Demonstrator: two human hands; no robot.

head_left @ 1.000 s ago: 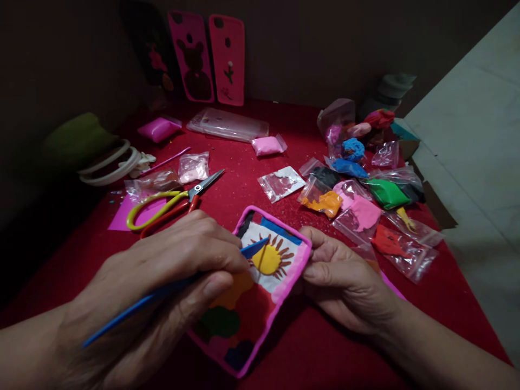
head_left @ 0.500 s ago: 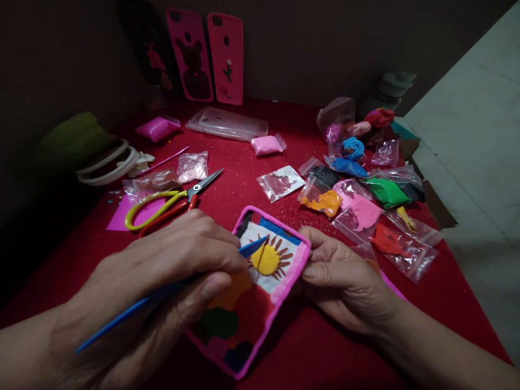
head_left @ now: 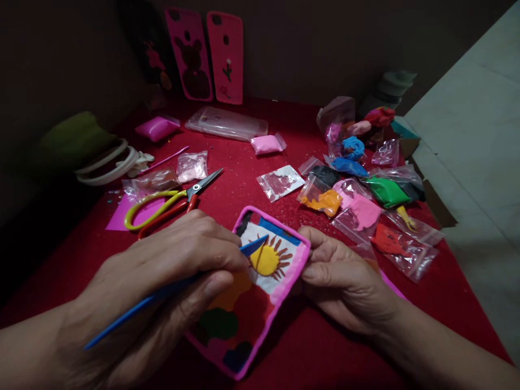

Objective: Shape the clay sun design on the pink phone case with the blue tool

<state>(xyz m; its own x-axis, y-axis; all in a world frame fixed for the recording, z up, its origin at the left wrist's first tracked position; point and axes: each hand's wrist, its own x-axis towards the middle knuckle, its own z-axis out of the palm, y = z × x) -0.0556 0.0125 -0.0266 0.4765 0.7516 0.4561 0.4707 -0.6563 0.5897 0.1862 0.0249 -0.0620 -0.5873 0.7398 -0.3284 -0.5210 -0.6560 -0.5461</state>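
My left hand [head_left: 174, 271] is closed on a blue clay modelling tool [head_left: 122, 320], its pointed blade touching the clay sun's brown rays. The yellow sun [head_left: 266, 262] lies on a white patch of a phone case [head_left: 284, 272] with a raised pink clay rim. Green, orange, red and dark blue clay patches cover the lower part of the case. My right hand [head_left: 341, 276] pinches the case's right edge between thumb and fingers, holding it tilted above the red tabletop. Part of the case's left side is hidden behind my left hand.
Yellow-and-red-handled scissors [head_left: 197, 188] lie beyond my left hand. Several bags of coloured clay, among them an orange one [head_left: 325, 203] and a green one [head_left: 388, 192], crowd the right side. Clear phone cases [head_left: 227, 123] lie behind; decorated cases [head_left: 226, 59] lean on the wall.
The left hand and the blue tool have shifted slightly to the right, the tip staying by the rays. The case and right hand look nearly still.
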